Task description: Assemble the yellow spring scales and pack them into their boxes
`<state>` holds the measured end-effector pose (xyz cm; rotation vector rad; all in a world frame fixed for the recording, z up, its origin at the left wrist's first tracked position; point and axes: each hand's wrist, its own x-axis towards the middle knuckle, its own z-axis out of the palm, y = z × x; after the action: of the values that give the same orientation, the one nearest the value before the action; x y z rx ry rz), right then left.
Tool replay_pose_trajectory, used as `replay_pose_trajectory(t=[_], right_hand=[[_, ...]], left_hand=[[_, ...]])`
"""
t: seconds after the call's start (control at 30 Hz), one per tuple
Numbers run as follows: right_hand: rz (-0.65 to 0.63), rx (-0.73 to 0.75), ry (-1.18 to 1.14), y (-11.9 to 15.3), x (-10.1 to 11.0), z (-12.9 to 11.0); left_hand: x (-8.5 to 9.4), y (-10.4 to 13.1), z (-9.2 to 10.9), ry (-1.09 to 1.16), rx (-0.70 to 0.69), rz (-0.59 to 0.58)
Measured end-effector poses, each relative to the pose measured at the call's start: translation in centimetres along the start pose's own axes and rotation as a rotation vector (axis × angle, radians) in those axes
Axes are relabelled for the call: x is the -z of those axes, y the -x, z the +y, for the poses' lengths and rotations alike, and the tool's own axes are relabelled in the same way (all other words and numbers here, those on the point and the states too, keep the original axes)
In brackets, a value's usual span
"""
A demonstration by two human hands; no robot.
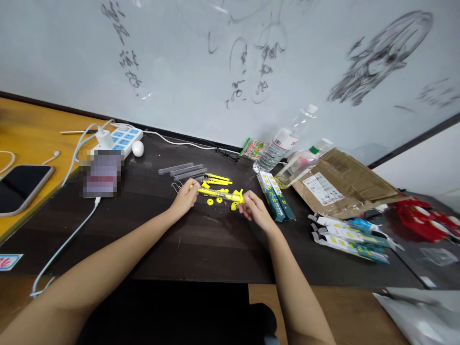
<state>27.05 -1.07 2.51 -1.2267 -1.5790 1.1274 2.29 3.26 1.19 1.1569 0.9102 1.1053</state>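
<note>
My left hand (185, 197) is closed on the left end of a slim yellow and clear tube (219, 193), which lies level above the dark table (223, 254). At its right end, by a wider yellow piece, the fingers of my right hand (251, 207) are closed round it. Small yellow rings (210, 202) lie beneath the tube. Behind it are several yellow rods (218, 180) with dark tips. Clear ridged tubes (181, 169) rest beyond my left hand, beside some bent metal wires (176, 186).
Green and white boxes (276, 197), two bottles (280, 146) and a brown parcel (345, 179) stand or lie at the right. Opened cartons (348, 239) are farther right. A power strip (124, 142), phones (25, 187) and white cables are at the left. A whiteboard (172, 62) rises behind.
</note>
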Motion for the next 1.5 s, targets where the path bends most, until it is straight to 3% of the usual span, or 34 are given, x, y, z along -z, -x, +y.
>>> replay_pose_trajectory(t=[0.5, 0.7, 0.93, 1.13, 1.33, 1.5], right_hand=[[-0.026, -0.001, -0.003, 0.05, 0.18, 0.11], [0.027, -0.026, 0.088, -0.02, 0.07, 0.29], [0.016, -0.007, -0.019, 0.05, 0.07, 0.05], [0.057, -0.003, 0.099, 0.05, -0.07, 0.11], [0.046, 0.020, 0.018, 0.14, -0.13, 0.03], [0.064, 0.053, 0.089, 0.13, -0.32, -0.03]], left_hand=[[0.05, 0.00, 0.09, 0.011, 0.012, 0.013], [-0.04, 0.07, 0.12, 0.022, 0.009, 0.003], [-0.01, 0.08, 0.15, 0.020, 0.005, 0.004], [-0.05, 0.20, 0.25, 0.022, 0.009, 0.003], [0.07, 0.06, 0.11, 0.018, 0.000, 0.003], [0.08, -0.04, -0.05, 0.006, -0.001, 0.008]])
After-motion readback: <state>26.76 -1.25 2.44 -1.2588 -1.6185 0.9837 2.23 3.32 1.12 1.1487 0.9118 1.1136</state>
